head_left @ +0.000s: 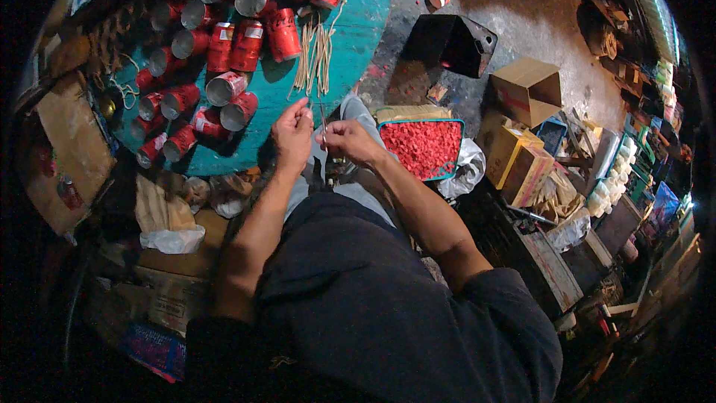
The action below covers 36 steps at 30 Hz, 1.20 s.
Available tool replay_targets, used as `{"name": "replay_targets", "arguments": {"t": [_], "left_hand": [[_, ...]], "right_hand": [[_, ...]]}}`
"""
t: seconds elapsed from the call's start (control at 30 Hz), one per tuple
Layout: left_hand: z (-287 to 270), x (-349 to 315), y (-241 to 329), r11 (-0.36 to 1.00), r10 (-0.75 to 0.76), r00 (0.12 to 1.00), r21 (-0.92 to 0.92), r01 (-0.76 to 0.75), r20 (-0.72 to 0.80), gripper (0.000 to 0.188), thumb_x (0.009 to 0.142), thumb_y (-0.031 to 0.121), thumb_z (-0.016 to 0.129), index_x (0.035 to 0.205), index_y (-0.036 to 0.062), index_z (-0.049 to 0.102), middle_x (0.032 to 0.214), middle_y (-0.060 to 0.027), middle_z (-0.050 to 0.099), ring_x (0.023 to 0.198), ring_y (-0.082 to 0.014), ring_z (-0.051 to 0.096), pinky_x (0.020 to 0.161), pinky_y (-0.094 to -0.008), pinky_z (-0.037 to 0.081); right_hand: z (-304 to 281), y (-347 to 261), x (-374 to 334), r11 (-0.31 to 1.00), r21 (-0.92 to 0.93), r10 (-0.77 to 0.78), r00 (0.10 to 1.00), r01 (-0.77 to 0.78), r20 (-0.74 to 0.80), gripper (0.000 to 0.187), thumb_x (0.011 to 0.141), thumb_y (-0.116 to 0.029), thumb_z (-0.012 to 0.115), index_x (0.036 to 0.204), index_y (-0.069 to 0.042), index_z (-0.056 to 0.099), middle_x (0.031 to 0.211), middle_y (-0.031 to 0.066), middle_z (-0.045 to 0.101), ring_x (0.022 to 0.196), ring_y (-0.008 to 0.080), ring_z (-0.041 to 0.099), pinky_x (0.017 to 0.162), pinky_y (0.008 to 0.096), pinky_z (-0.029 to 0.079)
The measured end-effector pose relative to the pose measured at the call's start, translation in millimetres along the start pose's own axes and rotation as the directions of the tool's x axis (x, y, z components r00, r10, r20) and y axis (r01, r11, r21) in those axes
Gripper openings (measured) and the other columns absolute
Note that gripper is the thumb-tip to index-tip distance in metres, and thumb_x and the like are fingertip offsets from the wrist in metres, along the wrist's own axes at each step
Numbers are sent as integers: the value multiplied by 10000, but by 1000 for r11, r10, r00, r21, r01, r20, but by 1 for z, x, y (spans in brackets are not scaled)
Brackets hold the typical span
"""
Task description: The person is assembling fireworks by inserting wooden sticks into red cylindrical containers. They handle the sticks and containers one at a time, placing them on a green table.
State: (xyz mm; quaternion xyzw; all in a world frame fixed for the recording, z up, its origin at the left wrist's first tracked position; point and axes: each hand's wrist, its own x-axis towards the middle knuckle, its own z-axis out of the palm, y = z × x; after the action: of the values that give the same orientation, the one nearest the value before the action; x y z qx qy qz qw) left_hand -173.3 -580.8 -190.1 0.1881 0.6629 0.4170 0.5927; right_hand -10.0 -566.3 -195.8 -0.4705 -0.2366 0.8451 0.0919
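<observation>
My left hand (293, 136) is at the near edge of the teal tabletop (339, 45), thumb and fingertips pinched together. What is in that pinch, if anything, is too small to make out. Beside it, my right hand (350, 140) has its fingers closed on a thin, dark, upright strip (323, 116), whose exact kind I cannot tell. Just beyond both hands lies a bundle of pale cords (316, 56). Left of the cords, several red cut-open cans (246, 46) are spread over the tabletop, many with silvery insides showing.
Right of my legs sits a teal-rimmed tray (382, 138) of small red pieces (421, 145). A black box (466, 45) lies on the floor farther off, near an open cardboard box (526, 89). Cartons and scraps crowd the right side. Cardboard (74, 149) leans at left.
</observation>
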Motion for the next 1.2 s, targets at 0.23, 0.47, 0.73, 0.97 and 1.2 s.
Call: {"name": "replay_targets", "arguments": {"t": [0.23, 0.47, 0.73, 0.97, 1.2], "left_hand": [[4, -30, 12, 995, 10, 986, 99, -27, 167, 353, 884, -25, 631, 1228, -25, 550, 907, -45, 650, 726, -93, 600, 588, -222, 467], [7, -37, 16, 974, -33, 995, 228, 10, 97, 211, 898, 73, 666, 1062, -58, 687, 820, -85, 706, 666, -105, 653, 572, -243, 530], [31, -1, -11, 993, -99, 995, -59, 100, 19, 269, 924, 82, 647, 1129, -90, 621, 766, -89, 654, 634, -144, 639, 555, -279, 560], [39, 5, -2, 984, -127, 992, -127, 124, -19, 264, 920, 77, 645, 1122, -92, 627, 856, -109, 669, 642, -143, 640, 537, -278, 557], [40, 7, -5, 993, -113, 993, -38, 112, -32, 257, 921, 64, 643, 1134, -79, 630, 828, -82, 649, 601, -109, 580, 506, -230, 461]], "right_hand": [[7, -18, -13, 875, 230, -350, 885, 425, -306, 417, 828, 59, 691, 1148, -23, 437, 867, 103, 695, 797, 176, 681, 669, 285, 535], [-35, -77, 11, 860, -221, -509, 762, 459, -401, 377, 808, 25, 732, 1092, 2, 485, 796, 68, 677, 683, 131, 632, 613, 272, 525], [-57, -98, 23, 834, -109, -502, 663, 540, -556, 254, 804, -109, 808, 948, -11, 622, 740, 3, 615, 737, 80, 561, 568, 230, 443], [-44, -16, -38, 995, -94, -60, 975, 40, -215, 234, 842, -235, 790, 762, -65, 651, 681, -51, 559, 604, 59, 462, 532, 242, 345], [-38, 6, -37, 990, -135, 30, 999, -35, -42, 267, 859, -290, 773, 752, -76, 654, 638, -74, 535, 567, 40, 443, 514, 233, 323]]}}
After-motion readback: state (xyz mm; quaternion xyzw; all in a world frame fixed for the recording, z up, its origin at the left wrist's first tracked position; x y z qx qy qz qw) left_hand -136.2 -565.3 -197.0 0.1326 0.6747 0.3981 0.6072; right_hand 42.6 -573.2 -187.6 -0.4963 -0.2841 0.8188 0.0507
